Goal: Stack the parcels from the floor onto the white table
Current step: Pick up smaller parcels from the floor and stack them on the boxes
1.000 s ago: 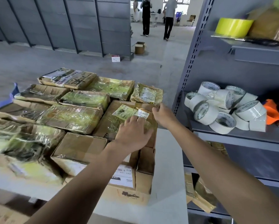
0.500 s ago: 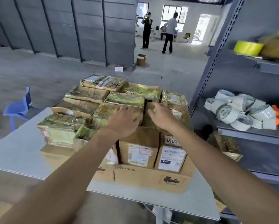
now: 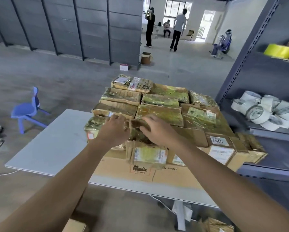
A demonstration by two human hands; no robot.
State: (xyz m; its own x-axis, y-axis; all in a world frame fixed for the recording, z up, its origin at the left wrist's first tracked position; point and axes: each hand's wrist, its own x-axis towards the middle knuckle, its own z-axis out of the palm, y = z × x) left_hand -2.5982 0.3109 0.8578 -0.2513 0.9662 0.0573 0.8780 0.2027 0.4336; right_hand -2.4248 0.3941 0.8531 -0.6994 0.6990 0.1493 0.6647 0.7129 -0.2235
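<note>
Several brown parcels wrapped in shiny tape (image 3: 158, 113) lie stacked on a large flat carton (image 3: 123, 168), which rests on the white table (image 3: 53, 144). At the front of the stack, a small tape-wrapped parcel (image 3: 135, 131) sits on the top layer between my hands. My left hand (image 3: 113, 129) grips its left side, fingers curled over the far edge. From the right, my right hand (image 3: 157, 131) grips it, fingers bent over its top. More parcels (image 3: 214, 225) lie on the floor under the table's right end.
A grey shelf rack on the right holds white tape rolls (image 3: 261, 111) and a yellow roll (image 3: 279, 51). A blue chair (image 3: 28, 111) stands left of the table. A cardboard box (image 3: 75, 226) sits by my feet. Several people are far back.
My head has pulled back, so more table shows. Both hands left the right-hand parcels, moved to the front left of the stack, and now curl round a small parcel.
</note>
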